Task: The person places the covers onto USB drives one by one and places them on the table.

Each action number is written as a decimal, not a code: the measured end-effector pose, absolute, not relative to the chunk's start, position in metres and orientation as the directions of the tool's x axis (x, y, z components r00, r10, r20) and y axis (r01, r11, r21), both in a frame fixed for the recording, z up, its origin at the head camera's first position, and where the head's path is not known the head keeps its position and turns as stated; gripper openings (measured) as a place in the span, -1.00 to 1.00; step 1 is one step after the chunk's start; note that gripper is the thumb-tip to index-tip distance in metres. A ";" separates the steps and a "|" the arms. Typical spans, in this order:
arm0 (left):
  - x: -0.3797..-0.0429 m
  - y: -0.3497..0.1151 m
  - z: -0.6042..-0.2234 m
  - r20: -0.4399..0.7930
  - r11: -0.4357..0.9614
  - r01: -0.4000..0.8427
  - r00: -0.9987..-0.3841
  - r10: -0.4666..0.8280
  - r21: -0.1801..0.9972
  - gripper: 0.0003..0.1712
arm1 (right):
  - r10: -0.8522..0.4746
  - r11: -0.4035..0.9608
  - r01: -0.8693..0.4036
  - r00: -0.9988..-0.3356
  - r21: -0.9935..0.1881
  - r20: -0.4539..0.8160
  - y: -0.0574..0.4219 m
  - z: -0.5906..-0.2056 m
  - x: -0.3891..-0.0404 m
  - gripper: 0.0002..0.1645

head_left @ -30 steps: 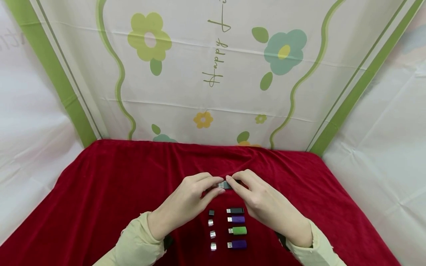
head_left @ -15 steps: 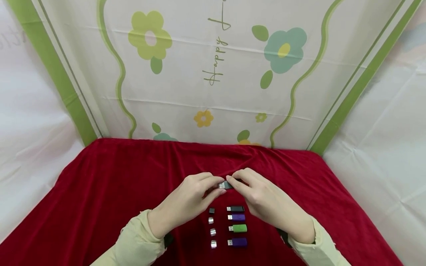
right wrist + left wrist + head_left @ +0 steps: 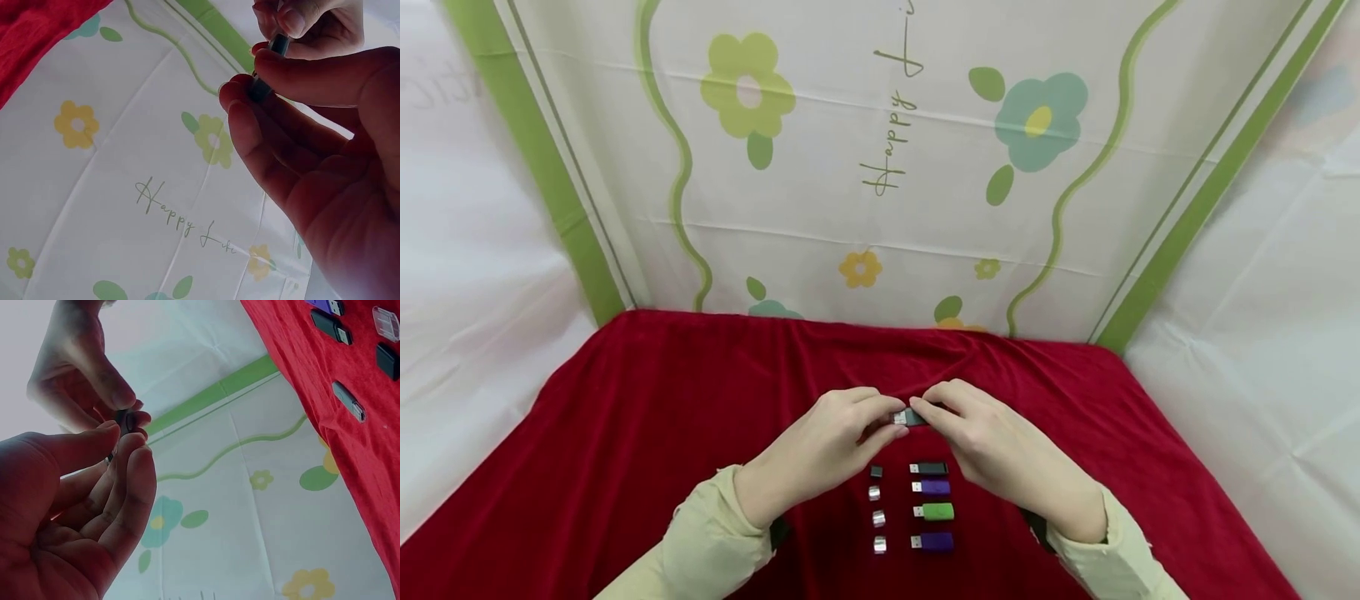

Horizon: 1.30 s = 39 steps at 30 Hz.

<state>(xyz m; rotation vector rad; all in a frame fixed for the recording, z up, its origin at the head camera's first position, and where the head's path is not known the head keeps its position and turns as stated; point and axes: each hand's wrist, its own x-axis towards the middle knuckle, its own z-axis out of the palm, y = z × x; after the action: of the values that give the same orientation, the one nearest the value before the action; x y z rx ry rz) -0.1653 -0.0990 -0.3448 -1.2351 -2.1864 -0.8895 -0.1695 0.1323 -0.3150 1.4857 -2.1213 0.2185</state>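
Observation:
My left hand point(image 3: 831, 442) and right hand point(image 3: 996, 442) meet fingertip to fingertip. Between them they pinch a small dark USB stick point(image 3: 261, 86), mostly covered by fingers. In the left wrist view, its dark end point(image 3: 127, 420) shows between the thumbs. A grey USB stick point(image 3: 347, 399) with a clear cap on its tip lies on the cloth; in the head view it shows just between the hands. Nearer to me, uncapped sticks lie in a column: black point(image 3: 931, 468), purple point(image 3: 935, 487), green point(image 3: 937, 512) and another purple point(image 3: 936, 542).
Left of the sticks, loose caps form a second column: a black cap point(image 3: 876, 472), then clear caps point(image 3: 878, 518). Red cloth point(image 3: 662, 417) covers the table. A white flower-printed fabric wall point(image 3: 850, 217) rises behind, with white side walls left and right.
Both hands keep the same pinch with barely any movement. The head view has shifted slightly. The sticks and caps on the cloth keep their arrangement.

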 end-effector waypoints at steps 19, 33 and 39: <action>-0.169 -0.101 -0.357 0.633 0.422 0.841 -0.536 0.559 0.339 -0.78 | -0.817 0.365 -0.928 -0.280 0.077 0.503 0.131 -0.325 -0.178 -0.56; -0.175 -0.104 -0.351 0.591 0.516 0.793 -0.596 0.543 0.325 -0.72 | -0.811 0.396 -0.918 -0.341 0.017 0.475 0.141 -0.334 -0.209 -0.67; -0.175 -0.102 -0.350 0.548 0.541 0.771 -0.627 0.554 0.335 -0.75 | -0.814 0.492 -0.870 -0.456 0.010 0.360 0.146 -0.354 -0.227 -0.75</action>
<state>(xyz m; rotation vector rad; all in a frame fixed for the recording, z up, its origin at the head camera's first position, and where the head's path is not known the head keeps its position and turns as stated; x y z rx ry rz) -0.1754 -0.1023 -0.3505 -1.0856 -2.4039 -0.7931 -0.2269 0.1457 -0.3541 1.4170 -2.4234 0.2510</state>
